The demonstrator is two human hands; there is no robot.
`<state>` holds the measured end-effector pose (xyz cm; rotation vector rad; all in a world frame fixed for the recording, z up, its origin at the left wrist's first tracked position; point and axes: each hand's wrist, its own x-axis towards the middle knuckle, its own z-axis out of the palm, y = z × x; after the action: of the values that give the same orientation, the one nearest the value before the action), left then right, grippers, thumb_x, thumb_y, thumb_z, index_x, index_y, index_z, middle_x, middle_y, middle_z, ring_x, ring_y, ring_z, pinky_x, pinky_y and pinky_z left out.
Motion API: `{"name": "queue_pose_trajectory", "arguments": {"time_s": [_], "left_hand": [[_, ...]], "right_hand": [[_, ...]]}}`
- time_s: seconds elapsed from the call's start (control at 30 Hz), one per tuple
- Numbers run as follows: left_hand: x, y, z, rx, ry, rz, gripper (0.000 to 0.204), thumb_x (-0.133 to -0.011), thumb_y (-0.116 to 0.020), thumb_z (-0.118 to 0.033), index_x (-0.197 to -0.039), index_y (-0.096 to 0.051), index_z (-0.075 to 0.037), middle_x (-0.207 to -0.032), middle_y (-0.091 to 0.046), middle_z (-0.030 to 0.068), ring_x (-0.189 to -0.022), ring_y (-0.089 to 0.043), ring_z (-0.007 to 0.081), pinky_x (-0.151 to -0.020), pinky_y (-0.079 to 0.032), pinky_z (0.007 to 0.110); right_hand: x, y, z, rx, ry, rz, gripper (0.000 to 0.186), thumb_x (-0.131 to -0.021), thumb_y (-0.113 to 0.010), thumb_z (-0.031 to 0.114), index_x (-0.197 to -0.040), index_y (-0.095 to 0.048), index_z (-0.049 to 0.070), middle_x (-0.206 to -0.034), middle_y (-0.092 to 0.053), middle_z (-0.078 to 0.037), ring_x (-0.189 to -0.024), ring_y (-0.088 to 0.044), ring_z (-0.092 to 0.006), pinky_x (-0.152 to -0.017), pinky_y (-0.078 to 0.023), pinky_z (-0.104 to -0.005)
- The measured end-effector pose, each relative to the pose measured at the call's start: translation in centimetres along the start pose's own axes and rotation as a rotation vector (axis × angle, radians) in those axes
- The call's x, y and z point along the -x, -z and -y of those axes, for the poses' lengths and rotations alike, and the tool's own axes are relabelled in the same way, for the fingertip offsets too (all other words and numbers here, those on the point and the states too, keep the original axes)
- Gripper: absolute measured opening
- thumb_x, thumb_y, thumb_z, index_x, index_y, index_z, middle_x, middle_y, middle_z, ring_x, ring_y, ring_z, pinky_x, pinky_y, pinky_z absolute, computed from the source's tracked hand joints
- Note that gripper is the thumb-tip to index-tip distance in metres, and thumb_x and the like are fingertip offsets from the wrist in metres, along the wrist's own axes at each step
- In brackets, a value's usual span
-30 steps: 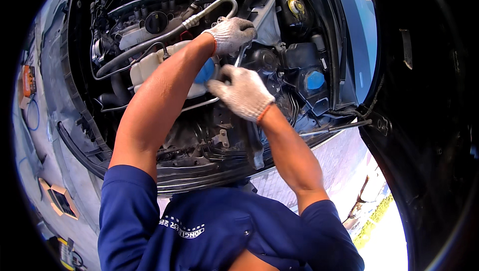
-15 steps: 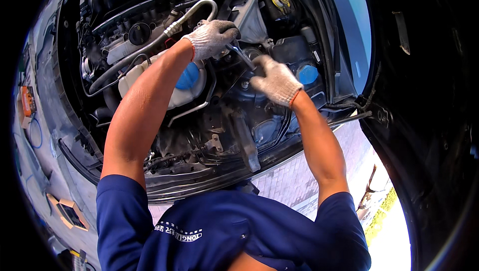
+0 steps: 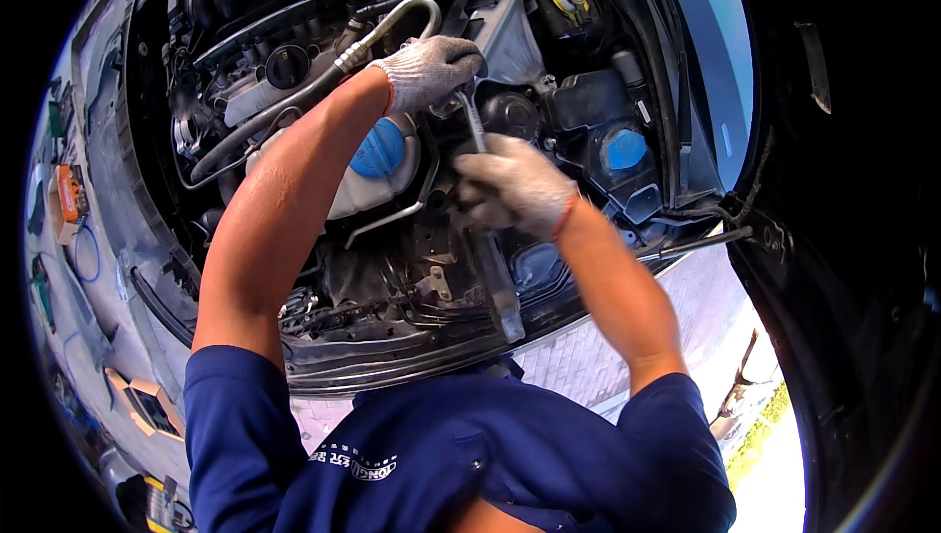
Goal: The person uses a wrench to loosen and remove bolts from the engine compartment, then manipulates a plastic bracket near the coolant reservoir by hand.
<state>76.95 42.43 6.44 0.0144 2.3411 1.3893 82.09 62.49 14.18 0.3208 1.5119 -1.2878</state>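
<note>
Here, apart along a wrench (image 3: 475, 123) right of the blue cap (image 3: 382, 149), left hand (image 3: 431, 72) and right hand (image 3: 521, 185) show unclear grips. Square pressure should prevent slipping.

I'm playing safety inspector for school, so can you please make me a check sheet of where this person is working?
Surface: crowded, black open car engine bay.
Job's things: shiny silver metal wrench, between the two hands; cream plastic tank with a round blue cap nearby.
Clutter: orange-and-brown box and open brown cardboard box, off to the left.
Hands: left hand, in a pale knitted glove, at the wrench's upper end; right hand, gloved alike, blurred, by its lower end. Whether the fingers grip is unclear.
Cables: thin blue looped line on the left.
Surroundings: pale grey paving; green plants, lower right.
</note>
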Motion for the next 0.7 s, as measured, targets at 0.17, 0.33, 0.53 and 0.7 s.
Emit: {"name": "queue_pose_trajectory", "arguments": {"time_s": [0.17,0.33,0.53,0.7], "left_hand": [[-0.1,-0.4,-0.2,0.187,-0.045,0.069,0.031,-0.108,-0.050,-0.028,-0.113,-0.068,-0.004,-0.079,-0.064,0.0070,-0.069,-0.064,0.0150,-0.066,-0.056,0.032],[-0.4,-1.1,0.6,0.095,-0.138,0.020,0.036,-0.107,-0.052,-0.033,-0.118,-0.069,-0.004,-0.084,-0.067,0.0096,-0.070,-0.065,0.0178,-0.070,-0.057,0.035],[-0.9,-0.1,0.8,0.003,-0.156,0.096,0.037,-0.110,-0.052,-0.033,-0.123,-0.071,-0.005,-0.106,-0.073,0.0079,-0.095,-0.068,0.0168,-0.092,-0.055,0.034],[-0.3,-0.8,0.2,0.087,-0.035,0.089,0.035,-0.111,-0.049,-0.032,-0.120,-0.069,-0.003,-0.096,-0.070,0.0095,-0.093,-0.067,0.0164,-0.082,-0.057,0.035]], "right_hand": [[-0.6,6.4,1.4,0.287,0.058,0.036,0.028,-0.095,-0.071,0.027,-0.108,-0.062,0.004,-0.075,-0.059,-0.001,-0.065,-0.058,-0.0095,-0.052,-0.046,-0.0259],[-2.9,-4.8,-4.6,-0.592,0.194,-0.116,0.030,-0.103,-0.056,0.026,-0.079,-0.054,0.008,-0.059,-0.048,-0.006,-0.046,-0.045,-0.0168,-0.041,-0.037,-0.0312],[-7.4,-12.7,-3.2,-0.836,0.335,-0.357,0.019,-0.090,-0.069,0.025,-0.091,-0.063,0.007,-0.068,-0.056,-0.001,-0.050,-0.050,-0.0144,-0.047,-0.040,-0.0310],[-2.0,0.0,-2.8,-0.132,0.020,-0.037,0.026,-0.093,-0.069,0.026,-0.091,-0.063,0.001,-0.071,-0.062,-0.005,-0.059,-0.061,-0.0157,-0.051,-0.052,-0.0303]]}}
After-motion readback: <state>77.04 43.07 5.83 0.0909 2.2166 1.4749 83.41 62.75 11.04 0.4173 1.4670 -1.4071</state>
